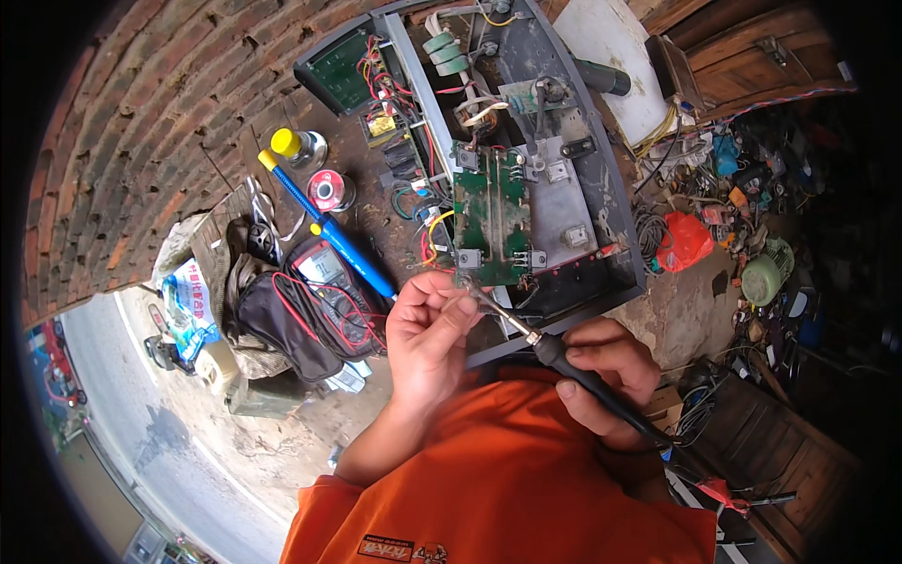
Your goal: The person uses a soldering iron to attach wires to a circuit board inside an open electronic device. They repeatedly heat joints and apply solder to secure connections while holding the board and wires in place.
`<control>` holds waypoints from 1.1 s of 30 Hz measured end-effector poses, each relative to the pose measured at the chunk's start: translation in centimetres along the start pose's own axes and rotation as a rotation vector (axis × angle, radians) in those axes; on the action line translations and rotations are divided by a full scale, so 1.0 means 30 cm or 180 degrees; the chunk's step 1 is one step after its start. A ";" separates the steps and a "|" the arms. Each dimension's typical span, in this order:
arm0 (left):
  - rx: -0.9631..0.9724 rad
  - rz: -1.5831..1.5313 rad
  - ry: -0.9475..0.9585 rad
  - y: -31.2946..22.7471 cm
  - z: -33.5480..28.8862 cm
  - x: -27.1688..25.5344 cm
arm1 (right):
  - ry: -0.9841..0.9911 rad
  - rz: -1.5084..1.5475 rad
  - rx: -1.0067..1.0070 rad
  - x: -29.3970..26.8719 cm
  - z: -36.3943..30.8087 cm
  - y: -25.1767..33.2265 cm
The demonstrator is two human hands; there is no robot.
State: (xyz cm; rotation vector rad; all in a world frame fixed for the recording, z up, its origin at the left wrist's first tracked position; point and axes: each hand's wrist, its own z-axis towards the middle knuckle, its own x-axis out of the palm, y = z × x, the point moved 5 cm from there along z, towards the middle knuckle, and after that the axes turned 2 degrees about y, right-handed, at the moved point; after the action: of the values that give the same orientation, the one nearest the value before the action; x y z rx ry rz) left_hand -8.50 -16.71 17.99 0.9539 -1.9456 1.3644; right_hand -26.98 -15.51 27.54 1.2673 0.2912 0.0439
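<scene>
My right hand [620, 367] is wrapped round the black handle of a soldering iron [590, 379], its metal shaft slanting up and to the left. The iron's tip ends right by the fingertips of my left hand [427, 329]. Those fingers are pinched together at the lower left corner of a green circuit board [493, 211]; whatever small thing they hold is too small to make out. The dusty board carries metal-tabbed parts near its corners and lies over the opened grey machine housing [615, 202]. Whether the tip touches anything is hard to see.
Left of the housing are a blue desoldering pump [352, 254], a solder spool [329, 190], a yellow-capped jar [299, 148] and a multimeter [329, 277] with red and black leads. Loose wires [385, 85] hang inside the housing. Clutter with a red bag [684, 242] and green motor [768, 273] lies right.
</scene>
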 end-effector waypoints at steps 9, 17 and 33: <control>0.0005 -0.0022 0.0025 -0.001 0.002 0.002 | 0.0178 -0.0132 -0.0184 0.004 0.015 0.014; 0.0021 -0.0057 0.0039 0.000 0.000 0.003 | 0.0112 -0.0047 -0.0112 0.007 0.011 0.010; 0.0050 0.0053 0.0016 -0.004 -0.003 0.009 | 0.0106 -0.0122 -0.0179 0.007 0.013 0.016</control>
State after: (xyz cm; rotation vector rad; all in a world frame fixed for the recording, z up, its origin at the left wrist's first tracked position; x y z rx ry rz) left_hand -8.56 -16.72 18.30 0.9428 -1.9460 1.3919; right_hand -26.62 -15.68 28.06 1.2056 0.3406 0.0403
